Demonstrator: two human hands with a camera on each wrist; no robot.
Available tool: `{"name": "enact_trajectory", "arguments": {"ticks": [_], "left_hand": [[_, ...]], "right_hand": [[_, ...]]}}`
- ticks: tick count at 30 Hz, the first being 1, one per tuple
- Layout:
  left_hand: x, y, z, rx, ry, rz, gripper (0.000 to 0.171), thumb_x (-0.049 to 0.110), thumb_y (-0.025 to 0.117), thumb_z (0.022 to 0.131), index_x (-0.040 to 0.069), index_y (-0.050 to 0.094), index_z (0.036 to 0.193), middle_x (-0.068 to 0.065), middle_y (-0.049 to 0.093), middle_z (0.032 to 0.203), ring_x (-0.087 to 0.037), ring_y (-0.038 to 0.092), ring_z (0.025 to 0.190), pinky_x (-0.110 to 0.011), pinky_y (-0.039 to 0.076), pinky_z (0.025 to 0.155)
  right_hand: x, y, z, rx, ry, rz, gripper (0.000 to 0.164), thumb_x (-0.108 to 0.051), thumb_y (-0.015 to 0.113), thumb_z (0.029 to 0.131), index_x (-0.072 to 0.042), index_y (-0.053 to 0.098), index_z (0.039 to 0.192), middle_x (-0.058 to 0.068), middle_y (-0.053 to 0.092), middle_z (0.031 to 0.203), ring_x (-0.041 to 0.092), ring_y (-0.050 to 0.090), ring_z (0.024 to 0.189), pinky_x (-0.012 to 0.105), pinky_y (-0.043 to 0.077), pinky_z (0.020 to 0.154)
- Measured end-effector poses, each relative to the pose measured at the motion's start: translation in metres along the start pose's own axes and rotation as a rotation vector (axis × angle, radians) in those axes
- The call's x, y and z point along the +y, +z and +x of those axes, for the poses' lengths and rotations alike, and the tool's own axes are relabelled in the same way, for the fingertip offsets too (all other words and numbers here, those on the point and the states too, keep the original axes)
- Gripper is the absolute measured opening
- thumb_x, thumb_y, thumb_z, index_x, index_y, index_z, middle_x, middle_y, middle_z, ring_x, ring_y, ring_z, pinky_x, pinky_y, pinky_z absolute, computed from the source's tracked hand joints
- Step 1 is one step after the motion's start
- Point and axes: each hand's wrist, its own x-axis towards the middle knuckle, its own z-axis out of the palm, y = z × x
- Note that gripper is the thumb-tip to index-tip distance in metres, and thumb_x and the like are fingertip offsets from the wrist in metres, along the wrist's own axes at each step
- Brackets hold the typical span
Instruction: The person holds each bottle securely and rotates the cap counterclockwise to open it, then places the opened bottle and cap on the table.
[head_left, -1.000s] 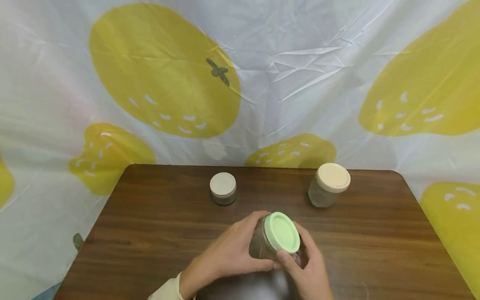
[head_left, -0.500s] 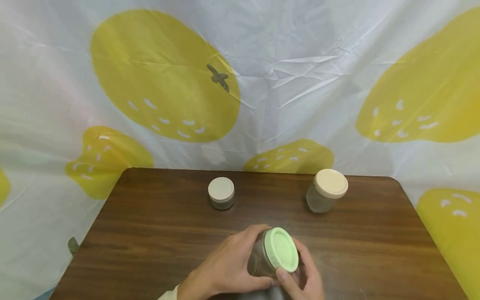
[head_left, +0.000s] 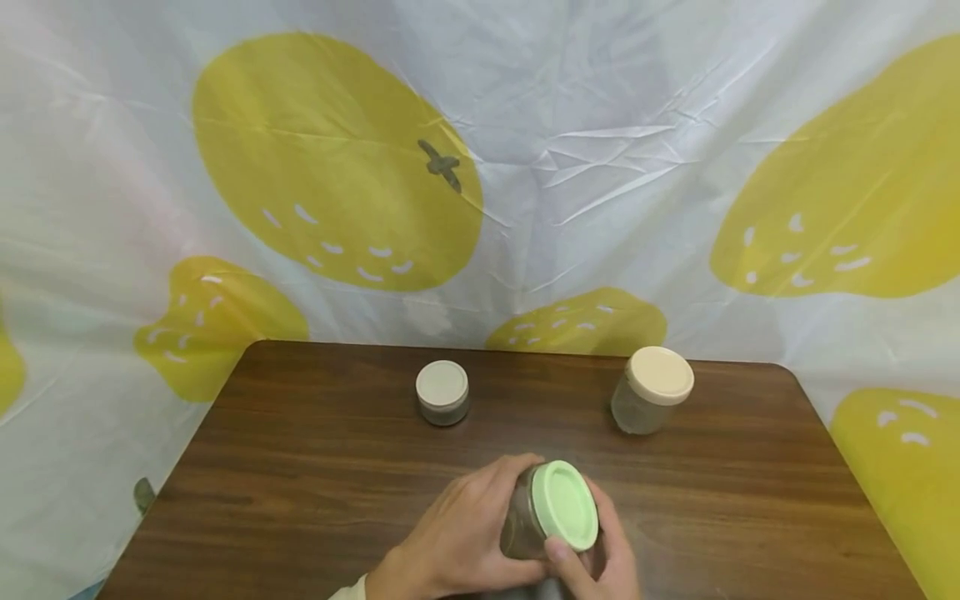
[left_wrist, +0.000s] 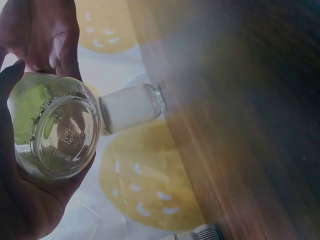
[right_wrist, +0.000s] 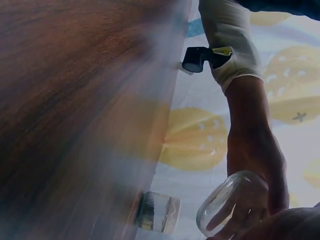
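Observation:
A clear glass jar (head_left: pixel 522 517) with a light green lid (head_left: pixel 567 506) is held tilted above the table, its lid turned toward the right. My left hand (head_left: pixel 468 529) grips the glass body, thumb along the near side and fingers over the far side. On the other side, my right hand (head_left: pixel 603 558) holds the lid end, its thumb pressed at the lid's lower edge. In the left wrist view the embossed base of the glass jar (left_wrist: pixel 68 135) faces the camera. The right wrist view catches the glass jar's bottom (right_wrist: pixel 232 202) beside the left hand.
A short glass jar with a whitish lid (head_left: pixel 442 387) stands at the back, left of centre. Farther right is a taller glass jar with a cream lid (head_left: pixel 654 387). The brown wooden table (head_left: pixel 315 467) ends at a lemon-print cloth (head_left: pixel 525 208).
Both hands, still on the green-lidded jar, appear lower in the head view than a second ago. The whole scene has shifted slightly downward too. The two standing jars keep their places on the table.

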Motion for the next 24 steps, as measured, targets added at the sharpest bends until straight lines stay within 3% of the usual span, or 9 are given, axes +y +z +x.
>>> {"name": "enact_trajectory", "arguments": {"ticks": [12,17,20,24], "left_hand": [[0.000,0.006,0.004,0.060,0.037,0.072,0.096,0.053,0.094,0.065,0.011,0.055,0.142,0.005,0.068,0.122,-0.005,0.069,0.105,-0.022,0.059,0.093],[-0.001,0.006,0.005,0.094,0.058,0.113,0.098,0.050,0.094,0.062,0.008,0.054,0.141,0.003,0.069,0.120,-0.007,0.070,0.103,-0.024,0.060,0.092],[-0.002,0.004,0.006,0.122,0.075,0.135,0.095,0.049,0.093,0.064,0.007,0.055,0.140,0.002,0.070,0.119,-0.009,0.070,0.102,-0.025,0.060,0.091],[-0.004,0.002,0.009,0.144,0.089,0.181,0.092,0.052,0.091,0.068,0.005,0.055,0.139,0.000,0.071,0.119,-0.010,0.071,0.102,-0.026,0.060,0.092]], "right_hand": [[-0.007,0.004,0.000,0.019,0.001,0.011,0.066,0.006,0.065,0.093,-0.005,0.042,0.154,0.003,0.055,0.147,0.011,0.062,0.127,0.022,0.056,0.102],[-0.013,0.006,0.003,0.005,0.009,-0.034,0.066,0.002,0.067,0.094,-0.010,0.043,0.154,0.006,0.056,0.147,0.012,0.063,0.126,0.022,0.054,0.102],[-0.016,0.001,0.009,-0.055,-0.013,-0.162,0.064,-0.002,0.069,0.095,-0.014,0.045,0.153,0.010,0.057,0.144,0.011,0.063,0.122,0.026,0.056,0.097],[-0.022,-0.013,0.020,-0.115,-0.086,-0.458,0.059,-0.016,0.076,0.095,-0.019,0.051,0.148,0.007,0.064,0.138,0.010,0.063,0.118,0.029,0.059,0.085]]}}
